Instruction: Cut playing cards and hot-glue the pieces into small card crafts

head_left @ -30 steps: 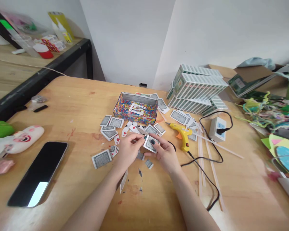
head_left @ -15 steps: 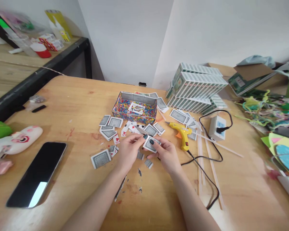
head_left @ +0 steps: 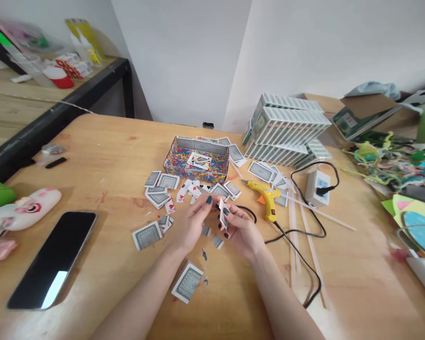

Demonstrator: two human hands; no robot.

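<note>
My right hand pinches a small playing card between thumb and fingers, tilted so that it shows nearly edge-on. Close on its left is my left hand, thumb raised off the card and fingers stretched toward its upper edge. Whether those fingertips touch it I cannot make out. Below the hands lie small cut card pieces and dark scraps. Beside my left forearm rests a patterned card. Just beyond the hands is a pointed metal blade among loose cards.
An open box with a colourful bead-like pattern stands behind, a queen card inside. Rightward are a yellow glue gun, its cord, clear glue sticks, a power socket and stacked striped boxes. A phone lies left.
The card in my right hand has turned from facing up to nearly edge-on, and my left thumb has come off it. Near my left forearm, a card seen as a thin edge now shows its back.
</note>
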